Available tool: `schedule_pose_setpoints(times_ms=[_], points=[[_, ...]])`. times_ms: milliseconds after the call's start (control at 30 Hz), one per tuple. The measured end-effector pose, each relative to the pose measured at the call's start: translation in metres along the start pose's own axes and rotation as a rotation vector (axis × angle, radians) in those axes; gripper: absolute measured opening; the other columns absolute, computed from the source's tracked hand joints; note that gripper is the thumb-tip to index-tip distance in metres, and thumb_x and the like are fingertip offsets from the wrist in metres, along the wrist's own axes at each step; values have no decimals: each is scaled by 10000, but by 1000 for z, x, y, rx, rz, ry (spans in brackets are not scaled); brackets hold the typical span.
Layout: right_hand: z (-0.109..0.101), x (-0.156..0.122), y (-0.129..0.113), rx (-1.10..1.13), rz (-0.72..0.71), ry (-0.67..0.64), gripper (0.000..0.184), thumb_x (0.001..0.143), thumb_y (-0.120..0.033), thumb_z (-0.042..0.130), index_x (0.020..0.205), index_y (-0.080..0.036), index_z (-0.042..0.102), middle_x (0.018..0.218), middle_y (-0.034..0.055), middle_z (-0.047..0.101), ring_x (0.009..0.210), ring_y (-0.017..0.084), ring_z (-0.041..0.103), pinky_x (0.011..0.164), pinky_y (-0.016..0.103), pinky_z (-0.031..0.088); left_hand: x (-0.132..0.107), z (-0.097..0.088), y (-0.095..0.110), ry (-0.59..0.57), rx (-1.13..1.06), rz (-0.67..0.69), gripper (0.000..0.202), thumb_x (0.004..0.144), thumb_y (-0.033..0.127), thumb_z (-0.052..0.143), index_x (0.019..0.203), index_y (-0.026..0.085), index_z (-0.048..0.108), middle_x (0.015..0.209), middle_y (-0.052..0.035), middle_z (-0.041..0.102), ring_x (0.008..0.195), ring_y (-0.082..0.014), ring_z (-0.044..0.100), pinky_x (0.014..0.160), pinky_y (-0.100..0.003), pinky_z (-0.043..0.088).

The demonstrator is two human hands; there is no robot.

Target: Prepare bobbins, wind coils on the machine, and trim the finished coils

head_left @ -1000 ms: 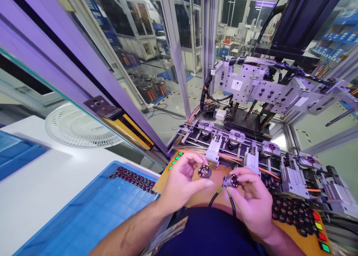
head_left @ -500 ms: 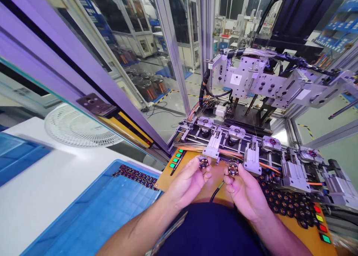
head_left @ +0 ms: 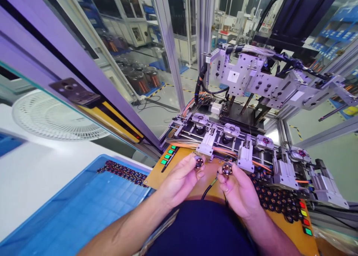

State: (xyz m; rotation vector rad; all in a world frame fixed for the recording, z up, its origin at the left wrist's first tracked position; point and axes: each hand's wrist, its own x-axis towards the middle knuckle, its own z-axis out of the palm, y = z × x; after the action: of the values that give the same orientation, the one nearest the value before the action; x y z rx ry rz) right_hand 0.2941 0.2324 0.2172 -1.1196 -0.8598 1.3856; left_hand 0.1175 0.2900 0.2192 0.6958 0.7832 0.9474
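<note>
Right round part (head_left: pixel 227 169), now face-on

This place is looking like a factory workshop. A metal machine (head_left: pixel 257 80) is standing behind an orange tabletop (head_left: pixel 155 174) with lit buttons (head_left: pixel 167 156). Beyond a metal frame (head_left: pixel 167 39), copper-coloured spools (head_left: pixel 141 83) are standing near striped floor tape (head_left: pixel 158 91).

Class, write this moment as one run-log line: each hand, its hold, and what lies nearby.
left hand: holding round part | right hand: holding another round part | right side of orange panel: clustered dark parts
</note>
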Motion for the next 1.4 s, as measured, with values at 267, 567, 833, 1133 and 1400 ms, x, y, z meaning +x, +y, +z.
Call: schedule_pose_setpoints(times_ms=[267, 567, 833, 1133, 1400], points=[[-12, 19, 87, -614, -254, -110, 118, 831, -265, 667, 789, -192, 585, 863, 45, 620, 810, 181, 587, 696, 301, 488, 1, -99, -54, 175, 753, 194, 244, 638, 278, 817, 697, 186, 600, 709, 1, 608, 662, -158, 516, 625, -273, 405], [2, 44, 130, -1078, -518, -210, 129, 869, -211, 667, 980, -156, 633, 1004, 85, 673, 949, 224, 641, 858, 415, 541, 23, -120, -83, 173, 995, 311, 253, 686, 273, 783, 890, 193, 657, 910, -51, 698, 774, -203, 618, 726, -318, 494], [-89, -53, -1, -1279, -716, -41, 276, 900, -182, 624, 1173, -186, 584, 1117, 109, 688, 1047, 233, 654, 916, 390, 563, 23, -84, -6, 39, 1217, 622, 291, 768, 375, 752, 989, 209, 662, 926, -72, 710, 776, -216, 647, 755, -336, 519], [-252, -17, -140, -1830, -314, 333, 223, 858, -229, 648, 1042, -108, 681, 1051, 176, 690, 996, 316, 665, 901, 461, 537, 153, 144, 5, -745, 1594, 988, 291, 846, 320, 694, 1098, 177, 677, 1217, -131, 650, 1247, -311, 504, 1029, -477, 435], [-298, 9, -123, -1774, -93, 220, 232, 888, -339, 681, 1020, -150, 654, 1188, 84, 634, 1101, 225, 598, 968, 444, 494, 198, 196, -52, -910, 1770, 839, 270, 805, 300, 734, 1031, 163, 675, 1271, -129, 595, 1358, -352, 382, 1035, -521, 394]])
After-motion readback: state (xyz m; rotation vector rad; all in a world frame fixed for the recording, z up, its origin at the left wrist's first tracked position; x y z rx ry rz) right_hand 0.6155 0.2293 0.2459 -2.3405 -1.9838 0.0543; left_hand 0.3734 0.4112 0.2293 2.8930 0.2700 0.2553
